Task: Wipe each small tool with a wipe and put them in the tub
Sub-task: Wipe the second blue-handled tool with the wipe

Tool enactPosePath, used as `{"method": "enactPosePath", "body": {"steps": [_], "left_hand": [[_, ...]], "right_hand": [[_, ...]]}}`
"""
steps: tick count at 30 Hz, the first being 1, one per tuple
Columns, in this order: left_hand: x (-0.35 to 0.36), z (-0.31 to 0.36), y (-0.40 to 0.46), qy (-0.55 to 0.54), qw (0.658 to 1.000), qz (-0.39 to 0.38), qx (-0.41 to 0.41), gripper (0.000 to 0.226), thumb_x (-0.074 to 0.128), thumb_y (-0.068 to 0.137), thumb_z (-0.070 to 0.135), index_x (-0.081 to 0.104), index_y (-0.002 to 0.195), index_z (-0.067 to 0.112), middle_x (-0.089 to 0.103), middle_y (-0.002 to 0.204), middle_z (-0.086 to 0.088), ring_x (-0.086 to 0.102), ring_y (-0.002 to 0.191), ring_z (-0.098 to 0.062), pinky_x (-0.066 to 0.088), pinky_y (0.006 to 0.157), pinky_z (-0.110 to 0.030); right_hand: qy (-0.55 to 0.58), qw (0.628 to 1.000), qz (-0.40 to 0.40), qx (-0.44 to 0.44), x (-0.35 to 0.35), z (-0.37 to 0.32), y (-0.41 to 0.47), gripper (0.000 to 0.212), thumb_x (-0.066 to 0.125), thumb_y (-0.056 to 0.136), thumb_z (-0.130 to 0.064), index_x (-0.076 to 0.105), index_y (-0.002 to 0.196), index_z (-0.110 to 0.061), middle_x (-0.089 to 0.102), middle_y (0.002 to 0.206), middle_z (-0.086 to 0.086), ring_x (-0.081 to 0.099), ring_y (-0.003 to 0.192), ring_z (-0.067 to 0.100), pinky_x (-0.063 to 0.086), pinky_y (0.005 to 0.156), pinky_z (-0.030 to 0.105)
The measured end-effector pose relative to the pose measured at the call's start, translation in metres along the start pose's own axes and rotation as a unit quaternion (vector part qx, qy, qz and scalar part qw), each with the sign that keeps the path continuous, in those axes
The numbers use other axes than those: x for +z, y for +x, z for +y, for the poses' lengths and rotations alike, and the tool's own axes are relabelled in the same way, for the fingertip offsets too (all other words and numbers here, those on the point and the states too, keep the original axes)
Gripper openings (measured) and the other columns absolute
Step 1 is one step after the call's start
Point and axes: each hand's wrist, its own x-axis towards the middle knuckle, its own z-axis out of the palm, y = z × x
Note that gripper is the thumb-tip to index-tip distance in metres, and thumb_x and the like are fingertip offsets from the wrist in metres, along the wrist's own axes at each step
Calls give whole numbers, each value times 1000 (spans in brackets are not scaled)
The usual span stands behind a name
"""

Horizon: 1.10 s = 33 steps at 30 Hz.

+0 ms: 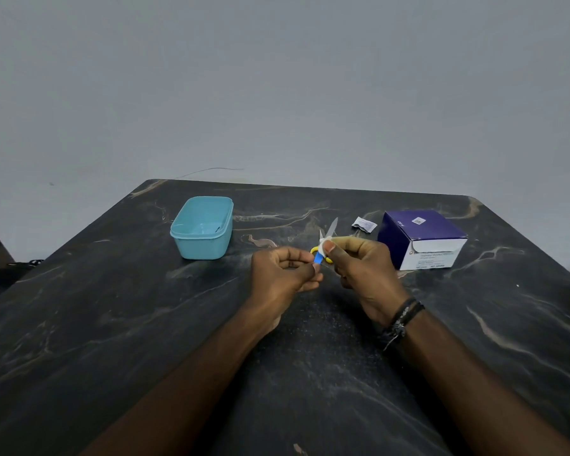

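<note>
left hand (285, 274) pinching scissors (326, 240) by the blue-yellow handle | right hand (359, 268) pressing white wipe (325, 242) on blades (slightly parted) | scissors hovering mid-table (112, 324), tub (202, 228) sitting far left

On the table (145, 324), the tub (202, 228) sits left, box (422, 240) right, scissors (328, 236) between.

Small scissors (328, 235) with blue-and-yellow handles, blades parted, white wipe (324, 241) at pivot; open teal tub (202, 227) sits left.
</note>
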Motion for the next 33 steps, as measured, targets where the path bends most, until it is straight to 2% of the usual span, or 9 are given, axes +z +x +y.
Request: {"method": "enactPosePath", "body": {"steps": [5, 8, 11, 14, 20, 23, 27, 30, 33], "left_hand": [[0, -1, -1, 15, 1000, -9, 15, 15, 73, 78, -5, 68, 93, -5, 72, 82, -22, 73, 70, -26, 60, 62, -28], [1, 0, -2, 13, 1000, -21, 17, 16, 73, 78, -7, 68, 93, -4, 72, 82, -23, 72, 68, -24, 60, 62, -28], [2, 0, -3, 7, 999, -28, 19, 17, 73, 78, -8, 68, 94, -6, 72, 81, -22, 72, 68, -25, 60, 62, -28], [2, 1, -2, 8, 999, -29, 21, 17, 74, 77, -7, 68, 93, -4, 73, 81, -20, 73, 71, -27, 61, 63, -29], [0, -1, -2, 5, 999, -27, 27, 18, 73, 79, -5, 69, 96, -3, 73, 83, -21, 73, 71, -28, 61, 64, -31], [0, -1, -2, 10, 999, -31, 23, 15, 73, 80, -4, 70, 94, -2, 73, 81, -20, 72, 69, -27, 61, 64, -31], [2, -3, -1, 3, 999, -39, 11, 12, 72, 81, -4, 69, 91, 1, 73, 79, -18, 72, 69, -27, 61, 63, -30], [2, -2, -2, 7, 999, -39, 7, 12, 71, 81, -5, 69, 91, 1, 73, 81, -20, 72, 68, -26, 60, 62, -28], [2, -2, -2, -1, 999, -34, 2, 13, 72, 80, -5, 68, 93, -2, 72, 82, -21, 72, 68, -26, 60, 61, -27]], "right_hand": [[-14, 1000, -18, -18, 1, -1, -1, 17, 64, 91, -8, 70, 97, 7, 61, 55, -11, 50, 41, -4, 37, 43, 7], [-9, 1000, -5, -30, -1, -2, 1, 18, 64, 91, -8, 70, 94, 8, 61, 60, -5, 49, 42, -5, 36, 45, 6], [8, 999, 17, -40, -2, -1, 2, 18, 64, 91, -9, 71, 88, 8, 62, 54, -10, 49, 42, -4, 36, 45, 7], [16, 998, 31, -49, -2, -1, 2, 16, 65, 91, -9, 71, 89, 6, 63, 58, -7, 51, 44, -4, 39, 46, 8], [-9, 999, 8, -45, -2, -1, 2, 17, 65, 90, -10, 71, 92, 6, 64, 67, 2, 50, 42, -4, 37, 45, 6], [-16, 999, 12, -44, -2, -2, 1, 15, 66, 90, -10, 71, 89, 4, 65, 63, -2, 51, 43, -4, 38, 45, 8], [33, 998, 37, -37, -6, -7, 2, 15, 61, 92, -5, 67, 92, 9, 56, 43, -13, 47, 37, -3, 36, 41, 7], [34, 998, 48, -35, -9, -8, 4, 17, 61, 93, -8, 69, 97, 7, 54, 42, -14, 44, 36, -1, 34, 39, 10], [7, 1000, 25, -16, -8, -2, 5, 19, 64, 92, -14, 71, 93, 4, 56, 45, -12, 41, 38, 0, 32, 39, 14]]}}
